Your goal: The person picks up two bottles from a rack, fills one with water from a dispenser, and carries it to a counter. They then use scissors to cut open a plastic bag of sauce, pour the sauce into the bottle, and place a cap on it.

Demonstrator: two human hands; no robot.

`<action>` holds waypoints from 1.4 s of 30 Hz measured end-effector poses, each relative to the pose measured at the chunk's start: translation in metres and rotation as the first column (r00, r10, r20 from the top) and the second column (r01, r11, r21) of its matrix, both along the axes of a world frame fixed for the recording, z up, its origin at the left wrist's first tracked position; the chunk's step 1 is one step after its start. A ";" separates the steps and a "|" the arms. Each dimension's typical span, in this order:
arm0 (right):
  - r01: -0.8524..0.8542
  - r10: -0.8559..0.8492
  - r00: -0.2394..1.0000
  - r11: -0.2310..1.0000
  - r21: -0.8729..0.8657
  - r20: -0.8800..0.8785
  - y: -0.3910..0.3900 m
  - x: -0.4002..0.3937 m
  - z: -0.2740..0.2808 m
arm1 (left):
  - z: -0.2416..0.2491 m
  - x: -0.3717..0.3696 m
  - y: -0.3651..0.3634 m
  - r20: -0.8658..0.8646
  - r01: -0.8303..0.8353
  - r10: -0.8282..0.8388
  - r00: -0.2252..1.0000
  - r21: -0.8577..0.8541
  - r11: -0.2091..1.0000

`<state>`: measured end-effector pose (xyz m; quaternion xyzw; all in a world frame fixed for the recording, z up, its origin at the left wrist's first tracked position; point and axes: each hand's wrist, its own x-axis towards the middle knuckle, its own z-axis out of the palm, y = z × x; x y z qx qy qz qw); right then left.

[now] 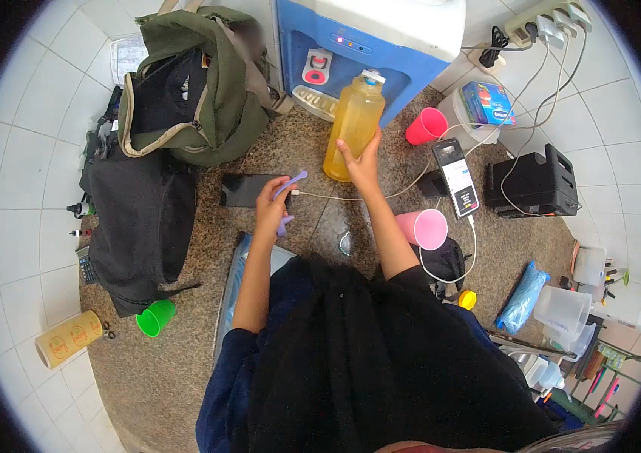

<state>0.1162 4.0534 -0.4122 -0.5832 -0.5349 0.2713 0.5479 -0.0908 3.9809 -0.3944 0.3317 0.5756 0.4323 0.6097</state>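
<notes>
My right hand [362, 157] is wrapped round the lower part of a yellow see-through bottle [356, 113], which leans with its top against the front of the blue and white water dispenser [366, 45]. In my left hand [269, 208] is a lilac plastic piece [291, 184]. Its ends stick out on both sides of my closed fingers, and the middle is hidden. A dark phone [241, 190] lies flat on the counter just behind that hand. A white cable [335, 198] runs from near my left fingers, passing by my right forearm.
An open green backpack [233, 113] and a black bag [139, 226] stand at left, near a green cup [156, 318]. To the right are a red cup [427, 126], a pink cup [424, 229], a charging phone [456, 178] and a black box-shaped device [532, 185]. Cables hang from the sockets [547, 29].
</notes>
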 end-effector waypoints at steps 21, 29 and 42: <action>0.007 -0.006 0.999 1.000 -0.010 0.040 0.001 0.002 -0.004 | 0.000 0.001 -0.001 -0.026 0.017 -0.018 1.000 -0.027 0.999; 0.002 -0.002 1.000 1.000 -0.015 0.021 0.001 0.002 -0.006 | -0.001 0.001 -0.002 -0.007 0.016 -0.017 1.000 -0.030 0.999; 0.012 -0.012 0.999 1.000 0.011 0.031 0.001 0.001 -0.004 | -0.004 0.000 -0.001 0.000 0.008 -0.008 1.000 -0.044 0.999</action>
